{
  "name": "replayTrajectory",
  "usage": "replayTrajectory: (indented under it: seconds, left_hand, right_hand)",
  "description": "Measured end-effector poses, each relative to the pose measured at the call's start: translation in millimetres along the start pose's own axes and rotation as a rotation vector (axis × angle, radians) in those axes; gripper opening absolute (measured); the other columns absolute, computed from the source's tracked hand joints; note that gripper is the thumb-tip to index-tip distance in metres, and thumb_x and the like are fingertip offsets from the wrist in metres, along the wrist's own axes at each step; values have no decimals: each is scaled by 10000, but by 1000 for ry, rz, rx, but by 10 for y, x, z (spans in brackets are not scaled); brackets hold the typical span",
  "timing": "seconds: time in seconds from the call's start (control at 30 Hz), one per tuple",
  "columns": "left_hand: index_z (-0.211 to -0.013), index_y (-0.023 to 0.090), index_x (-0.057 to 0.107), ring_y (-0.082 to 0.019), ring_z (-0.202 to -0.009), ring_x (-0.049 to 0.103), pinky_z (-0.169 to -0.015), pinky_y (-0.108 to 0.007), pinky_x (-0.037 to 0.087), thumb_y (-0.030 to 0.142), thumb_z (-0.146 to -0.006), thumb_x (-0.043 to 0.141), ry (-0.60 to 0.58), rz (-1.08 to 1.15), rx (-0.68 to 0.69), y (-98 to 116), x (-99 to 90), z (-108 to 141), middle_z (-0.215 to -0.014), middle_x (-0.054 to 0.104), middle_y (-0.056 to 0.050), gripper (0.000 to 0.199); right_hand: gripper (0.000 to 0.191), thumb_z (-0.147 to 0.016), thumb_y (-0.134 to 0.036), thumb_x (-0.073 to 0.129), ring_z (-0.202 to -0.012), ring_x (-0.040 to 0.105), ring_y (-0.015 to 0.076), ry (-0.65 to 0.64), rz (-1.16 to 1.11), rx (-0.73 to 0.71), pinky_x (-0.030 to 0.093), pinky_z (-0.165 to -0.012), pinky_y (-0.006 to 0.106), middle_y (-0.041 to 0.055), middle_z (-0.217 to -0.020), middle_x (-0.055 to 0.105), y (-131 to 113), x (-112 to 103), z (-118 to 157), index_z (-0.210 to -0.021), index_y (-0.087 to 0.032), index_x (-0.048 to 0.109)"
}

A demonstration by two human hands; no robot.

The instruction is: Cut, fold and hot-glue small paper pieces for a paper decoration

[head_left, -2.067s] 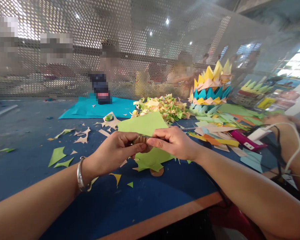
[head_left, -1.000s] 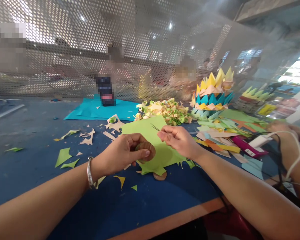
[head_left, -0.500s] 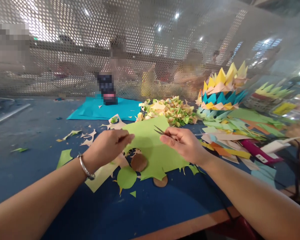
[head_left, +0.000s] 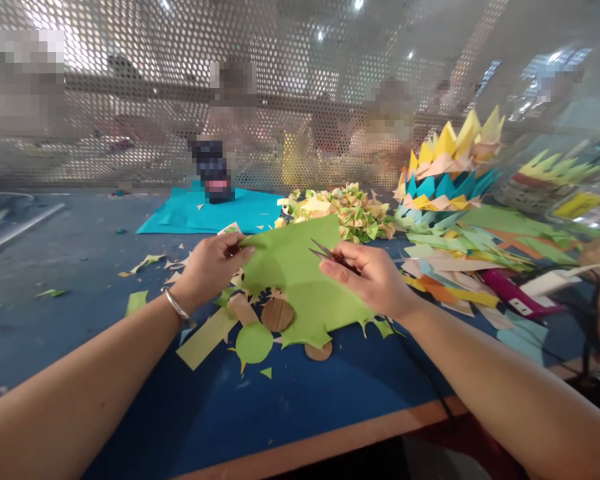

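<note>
My left hand (head_left: 211, 265), with a bracelet at the wrist, pinches the upper left edge of a light green sheet of paper (head_left: 300, 273). Scalloped cuts run along the sheet's lower edge. In my right hand (head_left: 370, 273) is a small pair of scissors (head_left: 322, 251), blades slightly apart and pointing left over the sheet. My fingers hide its handles. By the sheet's lower left lie a round wooden disc (head_left: 278, 315) and a cut green paper circle (head_left: 255, 343). Another wooden disc (head_left: 319, 350) is partly under the sheet's lower edge.
Behind the sheet rises a pile of small folded paper pieces (head_left: 345, 210), with blue sheets (head_left: 180, 213) and a phone (head_left: 214, 173) to its left. Crown-like paper pieces (head_left: 445, 173) stand back right. Paper strips, a magenta power bank (head_left: 515, 293) and cables lie right. Mesh closes off the back.
My left hand has moved up and left, from above the green sheet to its upper left edge, and has taken hold there. The scissors stay in my right hand.
</note>
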State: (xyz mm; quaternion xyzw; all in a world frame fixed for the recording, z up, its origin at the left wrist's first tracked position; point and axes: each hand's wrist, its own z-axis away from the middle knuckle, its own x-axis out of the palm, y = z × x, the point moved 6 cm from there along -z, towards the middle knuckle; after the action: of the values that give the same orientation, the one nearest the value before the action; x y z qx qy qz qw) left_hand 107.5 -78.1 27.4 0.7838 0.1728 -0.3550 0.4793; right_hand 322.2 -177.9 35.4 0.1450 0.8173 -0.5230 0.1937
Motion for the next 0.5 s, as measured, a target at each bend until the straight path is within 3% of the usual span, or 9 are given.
replayTrajectory:
  seconds: [0.23, 0.37, 0.5]
  left_hand:
    - [-749, 204, 500, -95, -508, 459, -494, -225, 366, 204, -866, 581, 285, 410, -235, -73, -243, 75, -582, 473, 65, 142]
    - [-720, 208, 450, -77, -439, 396, -431, -213, 317, 152, -825, 535, 479, 493, -356, -219, -407, 99, -549, 424, 75, 146]
    - [-728, 221, 438, -104, -337, 372, -353, -233, 277, 184, -782, 510, 508, 463, -432, -345, -457, 98, -460, 371, 82, 98]
  right_hand:
    - [432, -940, -499, 609, -523, 299, 95, -4, 20, 17, 240, -505, 292, -65, -596, 301, 54, -27, 1, -675, -228, 402]
    - [446, -939, -512, 603, -544, 301, 99, -31, 77, 50, 252, -518, 292, -57, -617, 310, 69, -38, -3, -674, -227, 385]
    - [453, -920, -529, 620, -559, 281, 100, -89, 97, 97, 217, -515, 295, -58, -638, 275, 81, -5, 3, -689, -226, 377]
